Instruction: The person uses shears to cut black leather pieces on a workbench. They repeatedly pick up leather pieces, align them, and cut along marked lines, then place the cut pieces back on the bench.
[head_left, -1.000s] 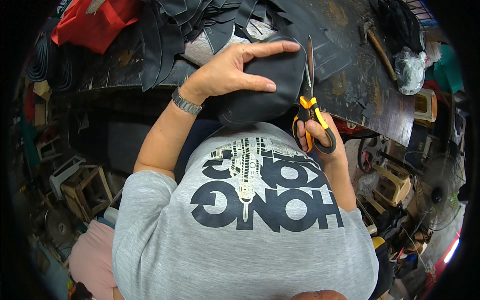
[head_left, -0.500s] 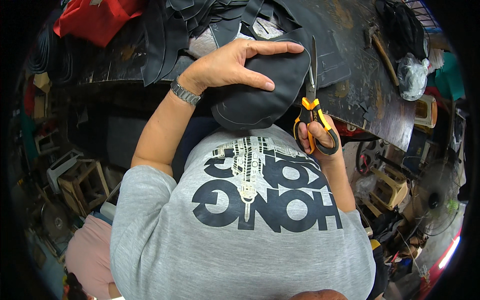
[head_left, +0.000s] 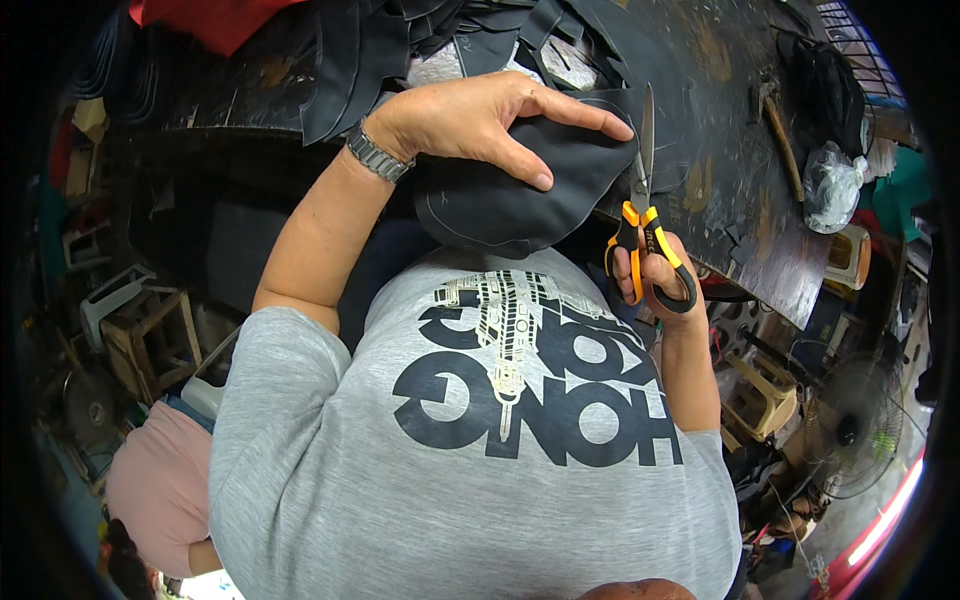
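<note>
A rounded piece of black leather-like sheet (head_left: 500,205) with pale marked lines hangs partly over the table's near edge. My left hand (head_left: 490,125) grips it from above, thumb and index finger stretched over its top. The other fingers are mostly hidden, perhaps beneath the piece. My right hand (head_left: 660,280) is closed round the black-and-yellow handles of a pair of scissors (head_left: 646,215). Their blades point away from me, slightly parted, at the sheet's right edge. The left index fingertip lies just left of the blades.
More cut black pieces (head_left: 340,70) are heaped at the back of the dark table (head_left: 725,110). A hammer (head_left: 782,145) and a clear plastic bag (head_left: 832,185) lie at the right, a red cloth (head_left: 210,20) at the far left. A person in pink (head_left: 160,490) is at lower left, a fan (head_left: 848,430) at lower right.
The view has shifted slightly. My left index fingertip has come nearer to me along the piece's right edge, beside the blades. Both hands keep their hold.
</note>
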